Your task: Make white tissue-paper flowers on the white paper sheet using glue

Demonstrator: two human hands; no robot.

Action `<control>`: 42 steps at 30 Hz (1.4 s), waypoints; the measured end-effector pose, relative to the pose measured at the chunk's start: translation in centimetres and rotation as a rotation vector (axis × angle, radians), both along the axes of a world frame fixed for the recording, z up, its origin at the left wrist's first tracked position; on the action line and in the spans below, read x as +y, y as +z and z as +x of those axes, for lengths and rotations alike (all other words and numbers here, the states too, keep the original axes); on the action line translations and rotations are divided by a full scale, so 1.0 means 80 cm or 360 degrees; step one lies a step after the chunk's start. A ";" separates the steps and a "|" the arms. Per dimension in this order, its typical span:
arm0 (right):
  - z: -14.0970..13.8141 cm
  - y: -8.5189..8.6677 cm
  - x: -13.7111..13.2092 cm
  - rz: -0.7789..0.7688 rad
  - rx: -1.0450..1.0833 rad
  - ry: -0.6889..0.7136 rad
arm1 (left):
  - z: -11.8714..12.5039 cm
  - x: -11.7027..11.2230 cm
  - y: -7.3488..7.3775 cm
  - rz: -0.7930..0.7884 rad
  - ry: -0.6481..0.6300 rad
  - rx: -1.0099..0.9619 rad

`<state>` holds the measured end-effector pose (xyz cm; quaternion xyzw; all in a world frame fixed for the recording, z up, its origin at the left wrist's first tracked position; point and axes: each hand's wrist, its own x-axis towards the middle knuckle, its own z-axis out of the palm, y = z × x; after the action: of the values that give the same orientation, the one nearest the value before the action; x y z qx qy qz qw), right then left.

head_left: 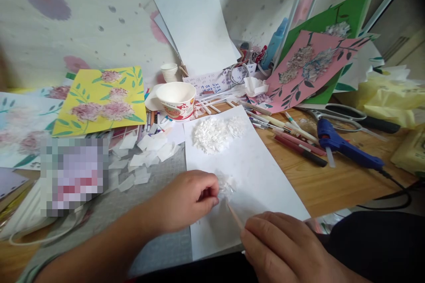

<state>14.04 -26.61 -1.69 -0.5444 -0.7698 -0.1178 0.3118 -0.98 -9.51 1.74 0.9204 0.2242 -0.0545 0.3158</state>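
Observation:
A sheet of white paper (pixel 262 172) lies in front of me. Two fluffy white paper flowers (pixel 212 135) sit side by side on its upper part. Lower down is a small, partly formed white cluster (pixel 227 184). My left hand (pixel 191 199) is at the left of this cluster, its fingers curled into a pinch; what they hold, if anything, is hidden. In my right hand (pixel 282 245) is a thin wooden stick (pixel 235 216), its tip pointing up and left, just below the cluster. Cut white paper squares (pixel 141 161) are scattered to the left of the sheet.
A paper cup (pixel 177 99) stands behind the sheet. Right of it are several pens (pixel 300 148), a blue glue gun (pixel 345 143) and scissors (pixel 341 112). Flower pictures on yellow (pixel 99 84) and pink card (pixel 272 97) stand at the sides. A pixelated object (pixel 75 177) is at left.

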 end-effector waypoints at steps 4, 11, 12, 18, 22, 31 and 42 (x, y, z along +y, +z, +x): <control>0.000 0.002 0.001 -0.0030 -0.0064 0.0097 | 0.001 -0.002 -0.003 0.0038 0.0015 -0.0044; -0.002 0.009 0.007 0.0036 0.0008 0.0121 | -0.003 -0.005 -0.010 0.0194 -0.0127 -0.0233; -0.001 0.009 0.008 0.0127 0.0035 0.0122 | -0.004 -0.005 -0.011 0.0254 -0.0190 -0.0271; 0.003 0.005 0.002 0.0243 0.0104 -0.0024 | -0.005 -0.005 -0.015 0.0508 -0.0332 -0.0296; 0.003 0.003 0.002 0.0017 0.0019 0.0040 | -0.003 -0.005 -0.015 0.0538 -0.0326 -0.0299; -0.001 0.006 0.003 0.0011 -0.0106 0.0095 | -0.003 -0.005 -0.018 0.0504 -0.0330 -0.0256; -0.008 0.001 0.001 0.0075 0.0004 0.0025 | -0.004 -0.004 -0.020 0.0526 -0.0355 -0.0217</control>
<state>13.44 -26.53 -1.58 -0.5310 -0.7706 -0.1328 0.3264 -1.28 -9.81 0.11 0.9803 0.1048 0.0107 0.1670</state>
